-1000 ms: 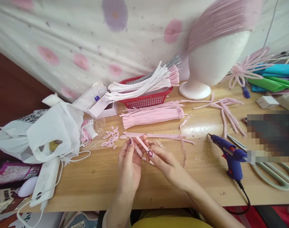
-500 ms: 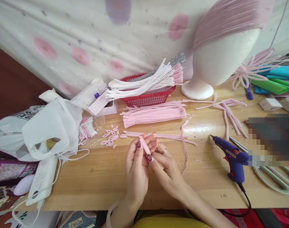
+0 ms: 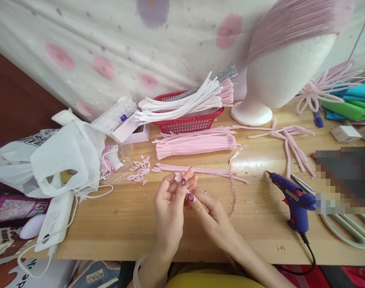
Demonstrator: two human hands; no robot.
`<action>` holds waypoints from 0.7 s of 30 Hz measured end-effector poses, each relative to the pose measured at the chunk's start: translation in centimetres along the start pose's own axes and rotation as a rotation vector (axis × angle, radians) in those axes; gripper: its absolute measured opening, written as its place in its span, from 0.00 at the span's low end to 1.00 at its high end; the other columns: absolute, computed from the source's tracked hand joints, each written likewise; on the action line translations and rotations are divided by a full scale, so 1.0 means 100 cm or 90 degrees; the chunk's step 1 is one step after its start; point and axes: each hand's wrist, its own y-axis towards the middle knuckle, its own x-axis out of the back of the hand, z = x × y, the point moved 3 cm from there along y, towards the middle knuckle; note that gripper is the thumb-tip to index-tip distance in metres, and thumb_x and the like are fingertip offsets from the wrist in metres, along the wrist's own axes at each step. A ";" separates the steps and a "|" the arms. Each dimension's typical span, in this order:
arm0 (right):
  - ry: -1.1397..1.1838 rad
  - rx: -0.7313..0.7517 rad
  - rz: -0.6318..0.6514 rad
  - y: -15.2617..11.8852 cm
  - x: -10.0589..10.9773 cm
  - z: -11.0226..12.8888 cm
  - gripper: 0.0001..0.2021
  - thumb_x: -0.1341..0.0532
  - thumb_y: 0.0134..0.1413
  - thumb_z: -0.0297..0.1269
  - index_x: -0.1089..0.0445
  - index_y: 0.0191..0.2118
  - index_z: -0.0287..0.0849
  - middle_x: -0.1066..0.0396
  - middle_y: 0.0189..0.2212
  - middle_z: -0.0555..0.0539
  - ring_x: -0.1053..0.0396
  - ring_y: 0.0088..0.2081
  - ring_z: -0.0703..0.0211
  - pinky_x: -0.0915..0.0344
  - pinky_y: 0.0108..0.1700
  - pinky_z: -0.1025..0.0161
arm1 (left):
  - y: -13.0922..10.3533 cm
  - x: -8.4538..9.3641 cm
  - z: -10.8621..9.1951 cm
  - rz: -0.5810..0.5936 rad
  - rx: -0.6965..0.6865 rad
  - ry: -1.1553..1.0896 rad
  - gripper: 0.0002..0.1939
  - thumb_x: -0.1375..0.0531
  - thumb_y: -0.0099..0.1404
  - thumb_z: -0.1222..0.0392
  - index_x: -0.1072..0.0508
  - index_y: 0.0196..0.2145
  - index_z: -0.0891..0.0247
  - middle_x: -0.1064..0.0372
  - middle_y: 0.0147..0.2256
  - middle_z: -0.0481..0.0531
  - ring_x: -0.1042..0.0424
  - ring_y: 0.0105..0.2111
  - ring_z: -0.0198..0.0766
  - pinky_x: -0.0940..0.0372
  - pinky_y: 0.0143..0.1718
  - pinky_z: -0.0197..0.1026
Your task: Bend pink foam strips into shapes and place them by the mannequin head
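Observation:
My left hand (image 3: 170, 212) is closed, its thumb pressed on a narrow pink strip that looks like the end of a tape measure (image 3: 178, 176). My right hand (image 3: 214, 218) pinches close beside it, its thumb near the left fingertips. Fingers hide most of the held part. A pink marked length of tape (image 3: 234, 188) lies curved on the table to the right of the hands. Just beyond the fingers lie thin pink pipe cleaners (image 3: 197, 171). Small pink looped pieces (image 3: 142, 172) are piled to the left.
A bundle of pink pipe cleaners (image 3: 197, 147) lies before a red basket (image 3: 188, 127). To the right are a blue glue gun (image 3: 296, 200), scissors (image 3: 347, 232) and bent pipe cleaners (image 3: 293, 148). A foam head (image 3: 287, 76) stands behind. Left sit a white bag (image 3: 65, 160) and power strip (image 3: 54, 224).
My left thumb and fingers have shifted over the pink strip, so less of it shows. Both hands stay close together. The view has shifted slightly.

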 end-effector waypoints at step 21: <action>-0.082 0.109 -0.044 -0.008 0.011 0.003 0.15 0.51 0.70 0.36 0.39 0.29 0.44 0.37 0.26 0.50 0.39 0.29 0.59 0.42 0.33 0.62 | -0.003 0.011 -0.007 -0.031 -0.051 0.105 0.12 0.30 0.58 0.53 0.21 0.35 0.64 0.20 0.40 0.57 0.22 0.35 0.38 0.27 0.36 0.36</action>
